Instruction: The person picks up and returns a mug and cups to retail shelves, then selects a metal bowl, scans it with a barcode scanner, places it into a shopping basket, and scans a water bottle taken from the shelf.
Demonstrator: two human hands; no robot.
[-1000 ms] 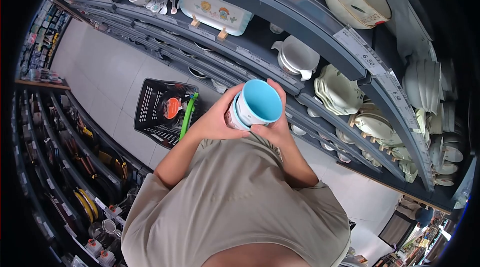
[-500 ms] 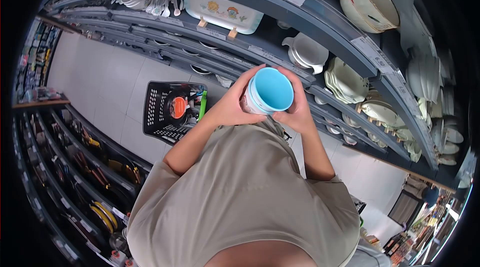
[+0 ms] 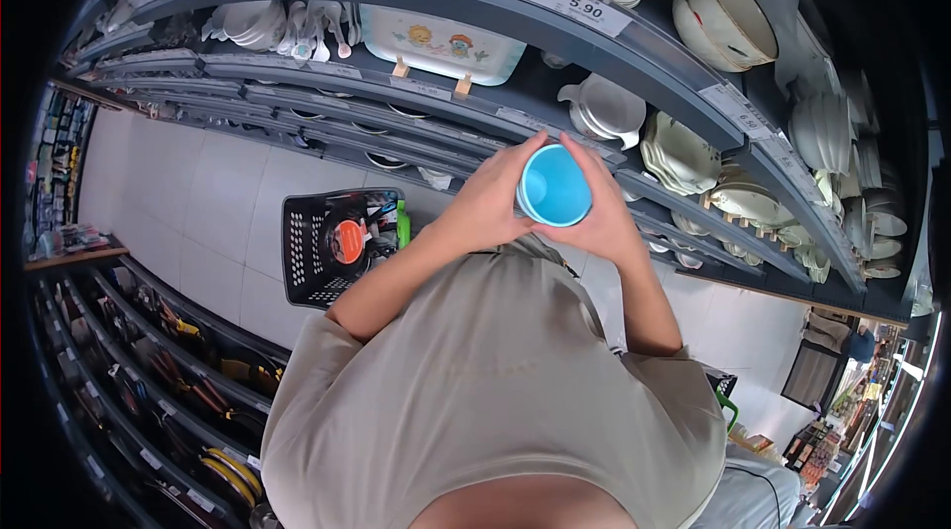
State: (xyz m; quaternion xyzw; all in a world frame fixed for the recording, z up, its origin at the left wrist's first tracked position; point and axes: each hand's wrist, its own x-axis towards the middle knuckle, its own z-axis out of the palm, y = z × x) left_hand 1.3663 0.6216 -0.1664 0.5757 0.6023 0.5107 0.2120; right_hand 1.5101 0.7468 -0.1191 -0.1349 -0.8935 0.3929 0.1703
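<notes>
A light-blue cup (image 3: 556,187) is held in front of my chest, its open mouth facing up toward me. My left hand (image 3: 492,194) wraps its left side, and my right hand (image 3: 602,207) closes round the right side. The fingertips of both hands nearly meet at the far rim. Most of the cup's outer wall is hidden by my hands and by the viewing angle. Just beyond my hands, stacked white handled bowls (image 3: 606,108) sit on a shelf.
Shelves ahead carry a cartoon-printed tray (image 3: 443,42), white spoons (image 3: 319,31), a large cream bowl (image 3: 725,16) and leaf-edged dishes (image 3: 681,153). On the tiled floor to the left stands a black basket (image 3: 302,250) with a pan inside. A tool rack (image 3: 158,370) lines the lower left.
My hands have shifted slightly right with the cup and turned it more upright to my view, so its patterned outer side no longer shows. The camera view has tilted a little.
</notes>
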